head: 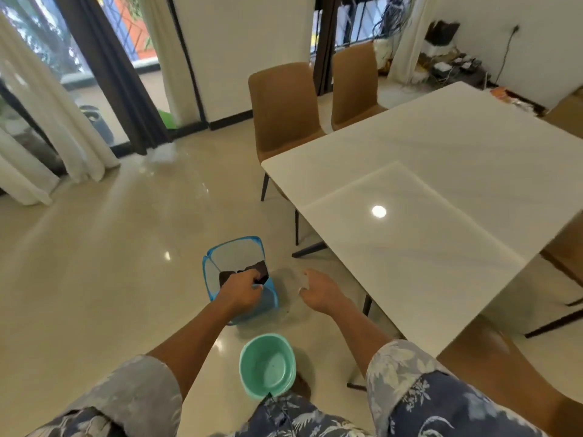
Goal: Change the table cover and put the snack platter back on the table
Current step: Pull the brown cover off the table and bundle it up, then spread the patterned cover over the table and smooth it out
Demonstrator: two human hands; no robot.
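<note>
A white table point(426, 197) with a bare, glossy top stands at the right. On the floor left of it sits a blue mesh basket point(239, 257). My left hand point(243, 290) reaches into the basket and grips a dark cloth point(258, 271) that lies inside. My right hand point(318, 290) hovers to the right of the basket, fingers loosely curled, holding nothing that I can see. No snack platter is in view.
A green plastic basin point(268, 364) sits on the floor near my feet. Two brown chairs point(284, 105) stand at the table's far side, another brown chair point(511, 367) at its near right. Curtains and glass doors line the left. Cables and clutter point(448, 64) lie at the back right.
</note>
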